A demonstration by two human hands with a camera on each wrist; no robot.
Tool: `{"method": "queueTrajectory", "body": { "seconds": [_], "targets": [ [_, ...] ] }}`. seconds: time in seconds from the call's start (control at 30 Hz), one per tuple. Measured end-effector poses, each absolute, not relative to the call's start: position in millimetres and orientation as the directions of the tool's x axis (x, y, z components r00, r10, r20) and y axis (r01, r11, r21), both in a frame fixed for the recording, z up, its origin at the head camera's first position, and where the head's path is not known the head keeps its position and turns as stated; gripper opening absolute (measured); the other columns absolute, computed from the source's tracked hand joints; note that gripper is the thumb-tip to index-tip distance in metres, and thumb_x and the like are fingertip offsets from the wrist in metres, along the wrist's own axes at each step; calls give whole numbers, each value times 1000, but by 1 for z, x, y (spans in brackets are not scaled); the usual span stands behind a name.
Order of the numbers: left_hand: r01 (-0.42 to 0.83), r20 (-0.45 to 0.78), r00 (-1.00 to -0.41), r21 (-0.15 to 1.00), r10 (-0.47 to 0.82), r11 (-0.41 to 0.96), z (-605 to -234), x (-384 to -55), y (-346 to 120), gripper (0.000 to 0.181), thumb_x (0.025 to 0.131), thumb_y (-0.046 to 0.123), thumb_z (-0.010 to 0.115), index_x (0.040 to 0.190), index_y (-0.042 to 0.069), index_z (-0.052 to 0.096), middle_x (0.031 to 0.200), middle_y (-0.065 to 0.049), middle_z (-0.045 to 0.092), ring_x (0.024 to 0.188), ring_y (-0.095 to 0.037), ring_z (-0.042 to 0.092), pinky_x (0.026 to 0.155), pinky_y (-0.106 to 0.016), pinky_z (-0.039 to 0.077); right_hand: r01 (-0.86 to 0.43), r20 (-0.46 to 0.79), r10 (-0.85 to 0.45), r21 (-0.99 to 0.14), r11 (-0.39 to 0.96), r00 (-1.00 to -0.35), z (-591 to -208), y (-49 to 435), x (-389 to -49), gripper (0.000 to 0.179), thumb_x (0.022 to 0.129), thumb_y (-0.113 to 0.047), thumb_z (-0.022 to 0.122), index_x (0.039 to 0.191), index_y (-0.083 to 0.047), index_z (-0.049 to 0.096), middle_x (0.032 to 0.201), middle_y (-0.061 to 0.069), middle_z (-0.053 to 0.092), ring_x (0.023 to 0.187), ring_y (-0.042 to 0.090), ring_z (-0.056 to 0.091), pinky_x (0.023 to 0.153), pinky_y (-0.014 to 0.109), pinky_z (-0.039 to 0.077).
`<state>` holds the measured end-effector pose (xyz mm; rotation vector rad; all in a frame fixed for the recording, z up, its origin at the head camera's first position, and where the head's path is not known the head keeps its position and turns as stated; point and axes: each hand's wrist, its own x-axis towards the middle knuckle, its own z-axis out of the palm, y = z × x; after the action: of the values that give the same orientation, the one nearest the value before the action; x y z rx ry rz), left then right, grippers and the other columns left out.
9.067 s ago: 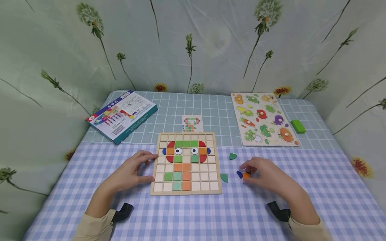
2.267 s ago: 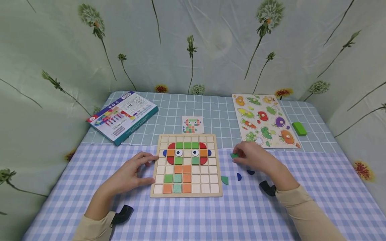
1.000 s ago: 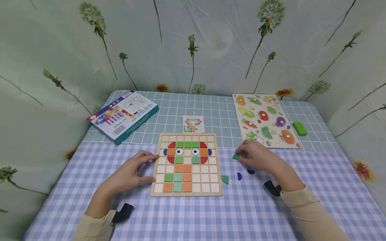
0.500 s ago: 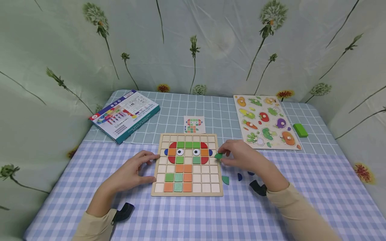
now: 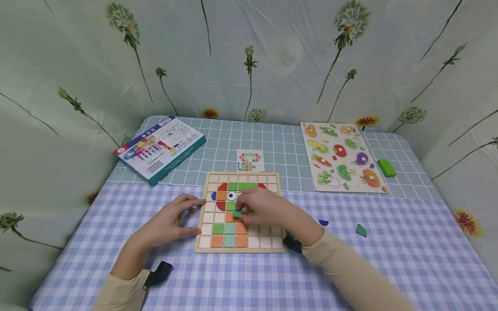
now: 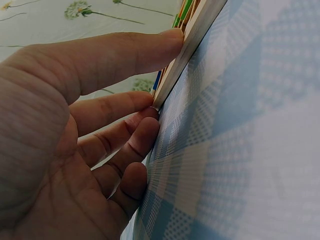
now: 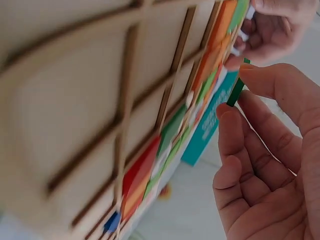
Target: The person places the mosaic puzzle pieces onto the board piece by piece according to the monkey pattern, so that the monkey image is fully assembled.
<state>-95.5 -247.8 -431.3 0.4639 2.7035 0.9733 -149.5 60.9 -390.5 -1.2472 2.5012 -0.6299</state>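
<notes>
A wooden grid board (image 5: 241, 250) with coloured tiles lies in front of the person. My left hand (image 5: 171, 220) rests thumb and index fingertips against its left edge; in the left wrist view the board's side (image 6: 175, 75) meets those fingertips. Over the board's middle, my right hand (image 5: 264, 208) pinches a green quarter-circle piece (image 5: 237, 213) between thumb and fingers. The piece (image 7: 236, 91) stands on edge in the right wrist view. It overlaps the upper orange tiles in the head view. My right hand covers the right eye tile.
Right of the board lie a blue half-circle (image 5: 324, 223) and another green quarter-circle (image 5: 361, 230). A pattern card (image 5: 250, 160) sits behind the board. Further back are a boxed toy (image 5: 160, 149), a vegetable peg puzzle (image 5: 342, 157) and a green block (image 5: 386, 168).
The right hand first had an orange square, now in the bottom row. It then took the green quarter-circle from the cloth and carried it left over the board. The left hand stayed put.
</notes>
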Motion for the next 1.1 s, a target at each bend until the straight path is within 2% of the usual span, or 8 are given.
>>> {"method": "queueTrajectory", "body": {
  "seconds": [0.4,1.1],
  "targets": [
    [229,-97,-919,657,382,718,-431,-96,-249,70,86,26,92,150,19,63,139,-2,60,113,-19,55,82,-27,47,-744,-86,-846,-436,507,-526,-394,25,-150,21,101,-20,76,120,-11,79,114,1,74,99,13,65,96,24,58],
    [230,-86,-921,668,380,708,-433,-96,-250,71,85,25,93,149,19,64,138,-2,61,110,-18,55,77,-25,45,-778,-121,-870,-400,484,-479,-398,10,-156,11,99,-19,80,109,-15,82,105,-1,72,88,8,59,81,14,52]
  ]
}}
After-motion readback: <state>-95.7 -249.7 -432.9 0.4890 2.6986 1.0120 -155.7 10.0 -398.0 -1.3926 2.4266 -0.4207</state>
